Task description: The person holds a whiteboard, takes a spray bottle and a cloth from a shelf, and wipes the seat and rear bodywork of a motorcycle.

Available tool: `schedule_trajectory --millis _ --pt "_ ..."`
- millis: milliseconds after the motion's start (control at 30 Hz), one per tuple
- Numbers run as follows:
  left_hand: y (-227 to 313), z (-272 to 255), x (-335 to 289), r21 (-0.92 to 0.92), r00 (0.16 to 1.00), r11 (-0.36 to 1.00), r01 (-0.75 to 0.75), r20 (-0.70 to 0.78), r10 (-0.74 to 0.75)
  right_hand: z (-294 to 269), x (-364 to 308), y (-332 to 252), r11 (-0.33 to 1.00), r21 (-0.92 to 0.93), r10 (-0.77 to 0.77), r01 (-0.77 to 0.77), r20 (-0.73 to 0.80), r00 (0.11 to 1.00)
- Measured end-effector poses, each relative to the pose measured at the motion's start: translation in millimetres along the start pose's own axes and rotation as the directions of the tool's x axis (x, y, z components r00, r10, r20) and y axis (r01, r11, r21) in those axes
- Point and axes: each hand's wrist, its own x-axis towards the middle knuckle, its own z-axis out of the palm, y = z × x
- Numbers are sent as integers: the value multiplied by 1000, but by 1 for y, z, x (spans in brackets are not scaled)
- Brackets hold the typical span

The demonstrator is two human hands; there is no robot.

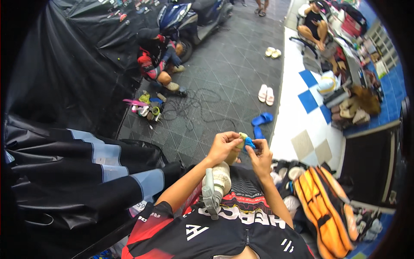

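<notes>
In front of me, both hands work on a small soft-looking piece (249,143), bright blue with a pale yellow-green part on its left. My left hand (225,147) pinches the yellow-green side between thumb and fingers. Closed on the blue side is my right hand (260,157). What kind of piece it is, I cannot make out. Below my left wrist, against my lap, rests a whitish ribbed cylinder (221,181) with a grey lever-like part (209,194); my left forearm passes beside it.
Left hangs black sheeting (77,181). Ahead, a person (157,60) squats by a dark blue scooter (194,19); cords (189,103) and small supplies (148,110) lie nearby. Blue slippers (262,119) and pink slides (266,95) sit right of centre. An orange bag (321,211) stands at my right.
</notes>
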Motion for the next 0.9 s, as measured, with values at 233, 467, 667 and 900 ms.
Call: schedule_trajectory --millis 233,467,667,900 --pt "8 8 113 -43 1000 999 -13 -23 12 -12 140 43 998 58 -40 34 96 995" --pt "46 21 265 6 995 996 -85 52 85 -28 287 72 930 349 73 -114 130 989" --pt "79 38 416 -9 983 999 -31 180 32 -45 407 74 921 379 108 -87 -34 994" --pt "99 54 574 325 923 916 -234 371 104 -55 541 85 942 314 208 -120 -265 941"
